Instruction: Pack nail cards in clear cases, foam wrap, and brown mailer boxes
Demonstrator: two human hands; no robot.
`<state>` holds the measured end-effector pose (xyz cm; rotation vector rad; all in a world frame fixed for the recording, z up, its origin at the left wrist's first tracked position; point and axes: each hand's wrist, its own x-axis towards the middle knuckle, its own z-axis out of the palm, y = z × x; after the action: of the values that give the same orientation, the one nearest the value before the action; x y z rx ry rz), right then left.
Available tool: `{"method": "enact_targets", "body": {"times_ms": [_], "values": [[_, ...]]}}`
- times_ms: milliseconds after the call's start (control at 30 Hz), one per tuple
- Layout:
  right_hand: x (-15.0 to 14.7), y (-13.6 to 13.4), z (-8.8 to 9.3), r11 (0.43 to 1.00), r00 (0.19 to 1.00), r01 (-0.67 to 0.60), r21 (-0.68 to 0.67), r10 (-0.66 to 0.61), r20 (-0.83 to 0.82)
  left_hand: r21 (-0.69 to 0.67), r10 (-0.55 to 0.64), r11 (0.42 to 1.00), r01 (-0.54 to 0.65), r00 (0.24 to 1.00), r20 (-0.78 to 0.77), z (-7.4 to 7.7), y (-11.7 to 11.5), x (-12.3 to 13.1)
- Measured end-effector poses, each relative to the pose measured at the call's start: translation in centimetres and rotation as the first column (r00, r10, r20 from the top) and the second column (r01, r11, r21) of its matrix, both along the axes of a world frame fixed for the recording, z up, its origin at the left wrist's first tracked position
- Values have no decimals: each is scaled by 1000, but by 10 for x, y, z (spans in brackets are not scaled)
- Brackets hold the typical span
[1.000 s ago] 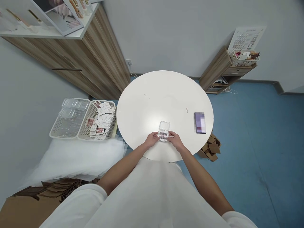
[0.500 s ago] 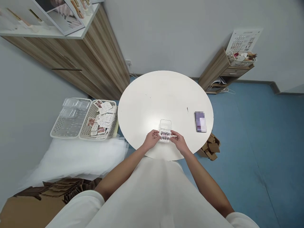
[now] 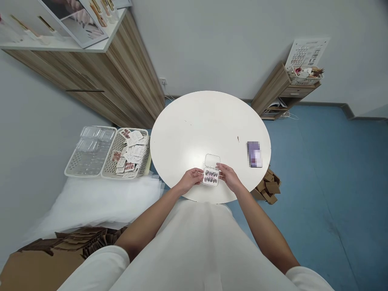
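A small clear plastic case (image 3: 211, 184) is near the front edge of the round white table (image 3: 209, 117), its clear lid (image 3: 212, 160) raised on the far side. Two rows of press-on nails (image 3: 211, 176), dark and pinkish, lie inside it. My left hand (image 3: 190, 180) grips the case by its left edge, fingers closed. On the right side, my right hand (image 3: 229, 176) pinches the case, with a fingertip up at the lid's lower right corner. Whether the case touches the tabletop is hard to tell.
A purple blurred packet (image 3: 254, 154) lies at the table's right. To the left stand a white basket of nail cards (image 3: 133, 151) and a basket of clear cases (image 3: 91, 151). Below them are white sheets (image 3: 106, 198) and folded cardboard (image 3: 39, 262). A cardboard box (image 3: 269, 186) sits on the floor.
The case has turned slightly and come a little closer to me. My right fingers have shifted up toward the lid's corner, and my left hand has moved slightly left and down.
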<state>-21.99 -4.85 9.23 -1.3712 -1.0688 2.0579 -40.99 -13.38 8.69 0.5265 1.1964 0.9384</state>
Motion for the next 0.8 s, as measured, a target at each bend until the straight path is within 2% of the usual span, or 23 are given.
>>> {"method": "enact_targets", "body": {"times_ms": [200, 333, 567, 800], "values": [[3, 3, 1, 996, 1000, -10, 83, 12, -16, -24, 7, 1000, -6, 998, 66, 2, -1, 4], [5, 1, 10, 995, 997, -46, 89, 51, -65, -63, 57, 997, -50, 992, 108, 3, 0, 7], [4, -2, 23, 983, 996, -87, 159, 91, -18, -66, 104, 993, -97, 987, 120, 0, 3, 9], [5, -3, 21, 987, 992, -77, 139, 90, -85, -74, 163, 986, -151, 964, 209, -1, 5, 13]]}}
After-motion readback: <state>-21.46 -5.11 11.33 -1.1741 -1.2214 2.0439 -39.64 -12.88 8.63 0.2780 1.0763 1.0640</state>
